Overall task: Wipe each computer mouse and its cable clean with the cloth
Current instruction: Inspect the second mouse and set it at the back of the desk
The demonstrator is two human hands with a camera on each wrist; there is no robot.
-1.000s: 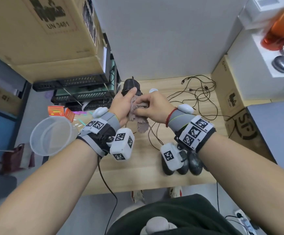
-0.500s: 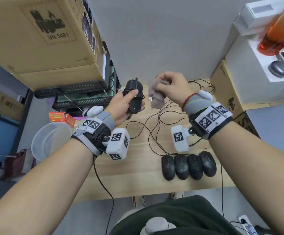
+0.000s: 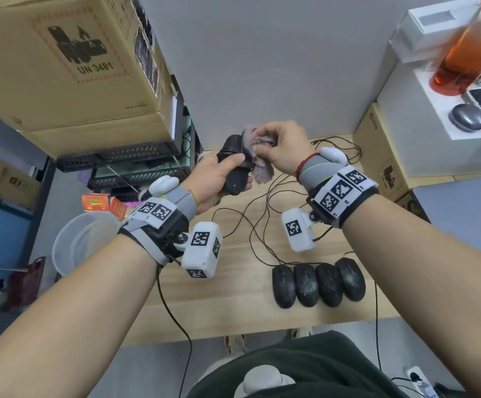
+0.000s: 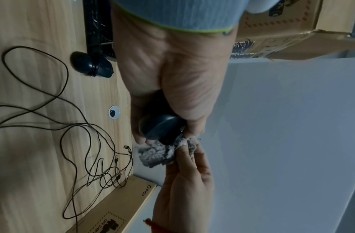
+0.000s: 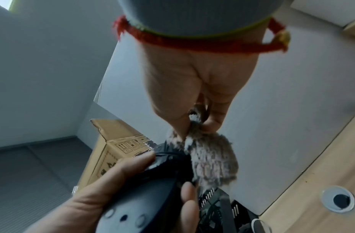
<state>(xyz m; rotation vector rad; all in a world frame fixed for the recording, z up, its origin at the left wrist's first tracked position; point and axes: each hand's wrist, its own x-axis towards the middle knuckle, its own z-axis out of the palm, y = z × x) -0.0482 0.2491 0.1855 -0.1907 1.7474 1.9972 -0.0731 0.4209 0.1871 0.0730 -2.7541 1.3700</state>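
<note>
My left hand (image 3: 219, 176) grips a black computer mouse (image 3: 233, 165) lifted above the desk, its underside turned toward me. My right hand (image 3: 276, 145) pinches a fluffy grey cloth (image 3: 258, 159) and presses it against the mouse's upper right side. From the left wrist, the mouse (image 4: 160, 126) sits in the left hand's fingers with the cloth (image 4: 158, 154) just below it. In the right wrist view the cloth (image 5: 210, 159) touches the mouse (image 5: 152, 181). Several black mice (image 3: 318, 281) lie in a row at the desk's front right, their thin cables (image 3: 262, 225) running back.
Another mouse (image 4: 91, 64) with its cable wound round it lies at the back left of the wooden desk (image 3: 233, 311). Loose cables (image 4: 105, 165) tangle near the wall. Cardboard boxes (image 3: 61, 67) stand left and right; a clear plastic tub (image 3: 81, 242) sits off the left edge.
The cloth left the mouse as the right hand lifted away to the right, then came back against the mouse's side. The left hand raised the mouse and turned its underside up.
</note>
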